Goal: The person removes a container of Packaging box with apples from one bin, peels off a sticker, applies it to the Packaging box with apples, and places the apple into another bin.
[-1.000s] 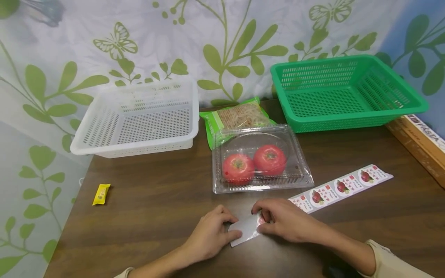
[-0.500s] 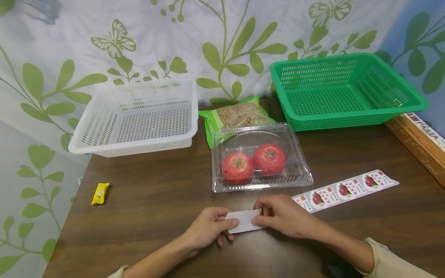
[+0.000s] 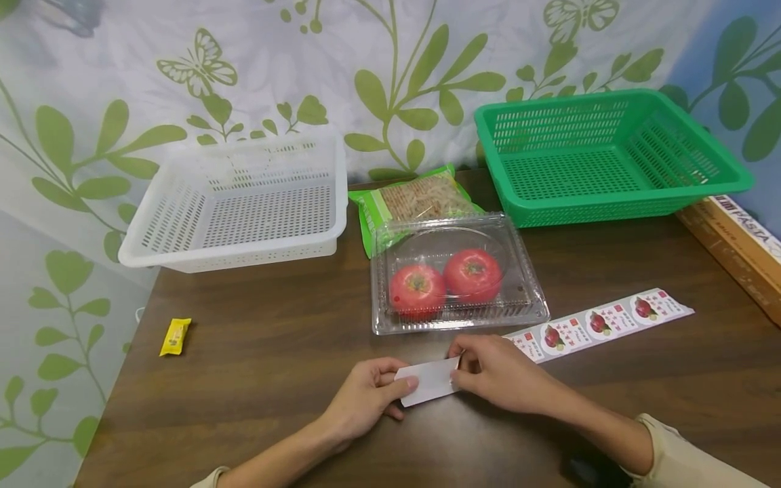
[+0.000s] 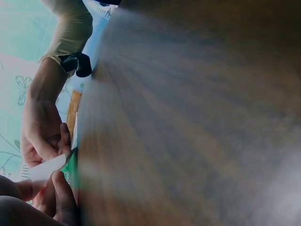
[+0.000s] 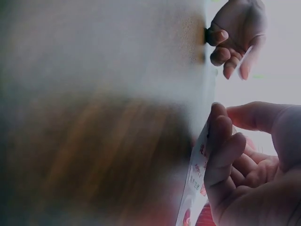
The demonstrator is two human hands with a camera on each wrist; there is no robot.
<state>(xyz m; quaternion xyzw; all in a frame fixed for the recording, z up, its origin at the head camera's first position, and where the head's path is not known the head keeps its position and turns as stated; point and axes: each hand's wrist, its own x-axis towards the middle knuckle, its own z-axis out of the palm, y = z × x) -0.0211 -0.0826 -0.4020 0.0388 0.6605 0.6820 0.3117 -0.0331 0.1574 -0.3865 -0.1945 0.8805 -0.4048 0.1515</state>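
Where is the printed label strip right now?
In the head view, the printed label strip extends rightward from the person's right hand, in front of the green basket and beside the clear container's near-right corner.

There are two hands: one left hand point(image 3: 368, 395) and one right hand point(image 3: 499, 373). I see one white paper point(image 3: 430, 381) and one sticker strip point(image 3: 567, 341), but can't tell if they are one piece. Three red fruit pictures point(image 3: 599, 323) show whole. There are two tomatoes point(image 3: 472, 274), one clear box point(image 3: 518, 271), one green bag point(image 3: 421, 200), one yellow packet point(image 3: 175, 337) and one long box point(image 3: 729, 247). There are two baskets: one white basket point(image 3: 244, 250), one green basket point(image 3: 616, 199). Two butterflies point(image 3: 196, 64) show, and one table point(image 3: 274, 325).
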